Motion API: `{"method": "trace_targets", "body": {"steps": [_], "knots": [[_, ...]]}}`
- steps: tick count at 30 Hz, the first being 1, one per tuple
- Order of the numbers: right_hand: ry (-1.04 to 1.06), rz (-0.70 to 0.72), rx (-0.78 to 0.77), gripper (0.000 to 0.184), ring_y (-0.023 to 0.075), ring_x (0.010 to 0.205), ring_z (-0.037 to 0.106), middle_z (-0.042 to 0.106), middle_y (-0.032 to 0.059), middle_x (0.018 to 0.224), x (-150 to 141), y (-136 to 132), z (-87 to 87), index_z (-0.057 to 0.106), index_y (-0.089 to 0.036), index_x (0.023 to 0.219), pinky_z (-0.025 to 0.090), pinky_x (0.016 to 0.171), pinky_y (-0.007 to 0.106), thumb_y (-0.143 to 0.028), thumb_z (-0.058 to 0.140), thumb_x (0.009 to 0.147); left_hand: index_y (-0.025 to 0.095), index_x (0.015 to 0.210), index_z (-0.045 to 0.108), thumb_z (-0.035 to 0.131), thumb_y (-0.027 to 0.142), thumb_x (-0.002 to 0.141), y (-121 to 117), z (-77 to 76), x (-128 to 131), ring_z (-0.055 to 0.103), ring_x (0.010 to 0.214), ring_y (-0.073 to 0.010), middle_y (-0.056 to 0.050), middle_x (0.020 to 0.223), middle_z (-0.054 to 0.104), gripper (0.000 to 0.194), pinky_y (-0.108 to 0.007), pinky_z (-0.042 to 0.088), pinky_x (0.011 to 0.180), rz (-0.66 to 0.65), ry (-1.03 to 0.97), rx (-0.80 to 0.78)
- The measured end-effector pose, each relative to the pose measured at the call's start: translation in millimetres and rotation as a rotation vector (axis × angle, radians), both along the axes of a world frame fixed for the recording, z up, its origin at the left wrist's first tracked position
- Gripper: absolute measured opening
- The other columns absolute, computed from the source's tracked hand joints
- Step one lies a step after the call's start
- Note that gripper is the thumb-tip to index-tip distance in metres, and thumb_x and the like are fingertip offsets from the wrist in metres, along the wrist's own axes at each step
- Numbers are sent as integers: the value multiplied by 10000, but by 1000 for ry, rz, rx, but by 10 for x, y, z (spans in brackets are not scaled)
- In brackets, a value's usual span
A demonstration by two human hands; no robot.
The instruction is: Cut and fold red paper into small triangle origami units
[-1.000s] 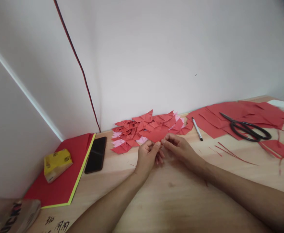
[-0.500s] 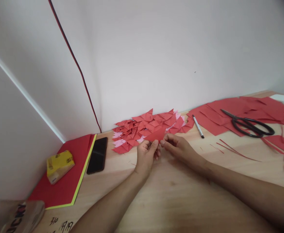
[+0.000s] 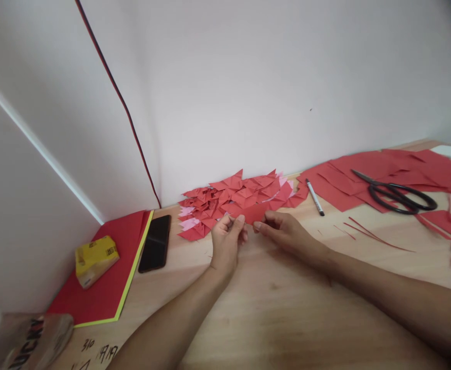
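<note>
Pinching a piece of red paper (image 3: 256, 213) by its near edge, the left hand (image 3: 229, 234) closes thumb against fingers at the paper's left part. The right hand (image 3: 283, 230) has its thumb and bent fingers at the right part; how firmly it grips, I cannot tell. The paper is between the hands, just in front of a pile of folded paper (image 3: 235, 197) in red and pink. Its long axis runs roughly left to right, the right end slightly farther away.

Right of the pile, a marker (image 3: 315, 198) aims its dark tip at the near side. Beyond it, black-handled scissors (image 3: 377, 185) rest on flat red sheets (image 3: 335, 185), with thin strips (image 3: 377, 237) nearby.

On the left, a phone (image 3: 155, 244) is beside a yellow-edged red stack (image 3: 107, 295), which bears a yellow packet (image 3: 96, 254); its print is too small to read. A brown bag (image 3: 51, 334) shows "UCKY". Near it, "310" is handwritten in black; the figures beside it are unclear.

Everything lies on a pale wooden table (image 3: 271, 318) against a plain white wall (image 3: 248, 92), where a dark red cable (image 3: 127, 110) hangs near the corner.
</note>
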State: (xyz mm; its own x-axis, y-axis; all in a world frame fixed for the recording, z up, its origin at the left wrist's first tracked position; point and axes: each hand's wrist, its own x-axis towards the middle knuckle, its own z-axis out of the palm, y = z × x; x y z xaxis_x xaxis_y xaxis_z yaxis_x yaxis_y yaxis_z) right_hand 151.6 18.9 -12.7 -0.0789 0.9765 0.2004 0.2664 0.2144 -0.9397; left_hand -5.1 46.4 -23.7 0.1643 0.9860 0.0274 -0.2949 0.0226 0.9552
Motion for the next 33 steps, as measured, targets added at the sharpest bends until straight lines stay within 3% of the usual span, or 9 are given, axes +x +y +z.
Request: {"method": "trace_targets", "body": {"steps": [7, 11, 16, 22, 27, 33], "knots": [[17, 27, -25, 304, 137, 588, 453, 530, -13, 618, 18, -2, 39, 603, -200, 687, 351, 557, 273, -467, 579, 829, 155, 678, 521, 699, 420, 784, 46, 28, -49, 436, 466, -46, 47, 556, 508, 336, -176, 330, 472, 31, -20, 63], [30, 8, -18, 315, 140, 561, 452, 531, -14, 594, 25, 13, 24, 587, -208, 656, 354, 552, 281, -480, 590, 816, 159, 719, 528, 675, 449, 802, 8, 28, -17, 478, 468, -59, 32, 620, 556, 335, -190, 350, 452, -32, -42, 26], [110, 208, 0, 301, 204, 740, 602, 656, 31, 738, 17, 1, 33, 653, -221, 759, 460, 724, 331, -460, 527, 890, 140, 711, 554, 730, 446, 744, -50, 32, 28, 482, 448, -72, 22, 547, 559, 355, -196, 347, 439, -110, 127, 9], [113, 215, 69, 221, 197, 780, 619, 672, 22, 783, -6, -9, 46, 647, -223, 793, 458, 738, 318, -348, 511, 913, 131, 648, 550, 715, 436, 761, -54, -8, 29, 445, 426, -53, 22, 508, 535, 365, -185, 313, 439, -58, 129, -7], [30, 132, 45, 224, 164, 668, 540, 616, 10, 714, 20, -6, 47, 617, -206, 751, 402, 626, 290, -369, 539, 882, 132, 640, 559, 721, 445, 753, -7, -37, -5, 467, 439, -58, 2, 554, 581, 371, -194, 321, 456, -35, 105, -5], [-32, 61, -9, 313, 117, 584, 418, 484, -26, 632, 45, 3, 31, 512, -193, 664, 326, 550, 260, -427, 543, 869, 149, 643, 518, 761, 370, 724, 63, -5, -78, 417, 439, -48, 55, 496, 494, 339, -185, 306, 471, 24, 55, 47]]}}
